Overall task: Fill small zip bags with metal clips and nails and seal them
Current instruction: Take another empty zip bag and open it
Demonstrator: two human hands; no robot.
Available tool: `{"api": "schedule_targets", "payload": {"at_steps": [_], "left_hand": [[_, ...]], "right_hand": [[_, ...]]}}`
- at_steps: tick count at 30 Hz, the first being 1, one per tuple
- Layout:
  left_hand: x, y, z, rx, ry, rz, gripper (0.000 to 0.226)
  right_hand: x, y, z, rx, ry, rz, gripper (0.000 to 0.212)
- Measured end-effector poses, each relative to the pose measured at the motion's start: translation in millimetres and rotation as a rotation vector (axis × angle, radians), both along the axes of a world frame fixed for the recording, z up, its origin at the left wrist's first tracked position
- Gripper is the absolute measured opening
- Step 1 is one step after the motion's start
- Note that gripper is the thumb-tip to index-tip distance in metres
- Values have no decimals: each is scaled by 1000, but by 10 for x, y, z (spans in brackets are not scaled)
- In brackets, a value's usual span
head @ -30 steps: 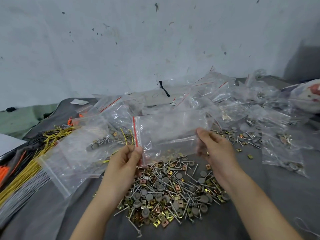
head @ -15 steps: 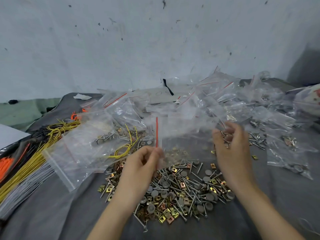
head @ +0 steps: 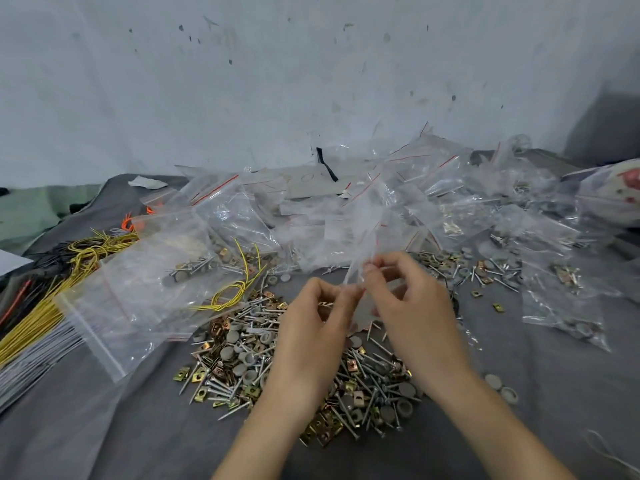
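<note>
**Both hands pinch one small zip bag above the loose hardware**

The small zip bag [head: 362, 237] is clear plastic, held up off the surface and standing more or less on end above the fingers. It is smeared by blur, so its outline is soft. Whether anything is inside it, or whether its strip is closed, cannot be told.

The left hand [head: 308, 334] has its thumb and forefinger closed together on the bag's lower edge, with the other fingers curled under. The right hand [head: 415, 317] is just beside it, a little farther and higher, and its thumb and forefinger also nip the plastic. The two pinches almost meet.

Directly below and near the hands lies the pile of nails and clips [head: 239, 362]. It holds silver nails, brassy square clips and grey round caps [head: 405, 408], all spread on the grey cloth surface [head: 104, 427].

To the left a large clear bag [head: 145, 292] lies flat with a few nails and caps showing through it. Yellow wires [head: 79, 261] lie in a bundle farther left.

A heap of bags [head: 450, 209], many with red zip lines, runs across the far side and down the right. Some of them hold hardware. The speckled white wall [head: 277, 81] stands behind.
</note>
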State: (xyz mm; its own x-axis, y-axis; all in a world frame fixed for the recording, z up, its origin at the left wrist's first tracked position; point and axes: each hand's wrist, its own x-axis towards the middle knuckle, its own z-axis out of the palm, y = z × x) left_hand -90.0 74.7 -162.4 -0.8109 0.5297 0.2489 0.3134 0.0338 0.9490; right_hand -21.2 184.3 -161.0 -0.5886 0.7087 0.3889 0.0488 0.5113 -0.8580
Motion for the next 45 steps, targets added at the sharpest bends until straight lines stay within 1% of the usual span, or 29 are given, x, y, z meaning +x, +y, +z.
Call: {"api": "schedule_targets", "payload": {"at_steps": [2,4,5,6,7,9,10,11,12,13,15,16,17,18,20,21,22,24,26,29,31,32,34,36,37,39,41,44,45], "left_hand": [[-21,23,-8,54,-76,16,22],[-57,44,-35,78,-55,76,6],[-69,47,-50,74,6,120,12],[-91,44,-69,48,132,176,22],[-114,37,-77,1,320,225,27],[-137,30,-86,-122,689,265,23],[-147,34,-115,-165,781,263,19],[-158,40,-140,-191,778,254,18],[-168,50,-137,-193,704,236,17],[-182,50,-121,-192,596,202,15],[-217,57,-76,-178,374,122,10],[-218,48,-43,-171,319,99,10],[-204,31,-9,-174,319,76,11],[-184,13,13,-223,411,75,10],[-114,-11,43,-384,788,131,17],[-69,-10,41,-421,950,131,23],[-39,4,27,-424,1051,117,28],[2,29,-8,-362,1121,94,29],[17,49,-37,-340,1113,126,29],[8,68,-72,-300,1050,197,38],[14,77,-67,-218,1006,212,31],[13,81,-55,-175,953,215,29],[9,99,-25,-118,780,218,28],[-7,108,0,-128,602,210,26],[-24,116,5,-151,515,165,24],[-52,124,14,-165,363,-19,19],[-49,118,51,-118,231,-195,22],[-59,94,112,-61,91,-346,17],[-58,77,135,-56,58,-385,20]], "right_hand": [[20,27,8,26,3,-50,12],[38,31,15,64,-13,-78,11],[49,22,21,91,-26,-85,11],[59,12,29,128,-48,-92,11],[68,-10,40,169,-76,-94,12],[78,-75,76,235,-134,-89,14],[85,-113,100,262,-159,-88,14],[94,-152,122,286,-181,-93,18],[109,-191,143,311,-207,-108,29],[130,-230,164,333,-233,-128,40],[165,-316,194,391,-290,-168,51],[173,-359,195,417,-330,-175,55],[176,-393,187,432,-361,-177,60],[177,-421,186,432,-385,-177,63],[195,-421,191,385,-385,-185,67],[204,-404,202,357,-364,-197,68],[214,-381,220,330,-342,-209,69],[221,-323,254,286,-321,-225,70],[231,-269,287,271,-343,-235,71],[261,-207,296,300,-397,-224,70],[280,-196,296,347,-411,-225,65],[283,-201,298,363,-412,-225,64],[293,-227,314,401,-409,-231,64],[300,-283,329,451,-411,-240,65],[299,-320,333,475,-419,-232,66],[288,-417,323,508,-439,-192,66],[274,-496,292,522,-458,-149,62],[282,-490,292,504,-480,-102,62],[296,-466,305,489,-480,-87,62]]}}
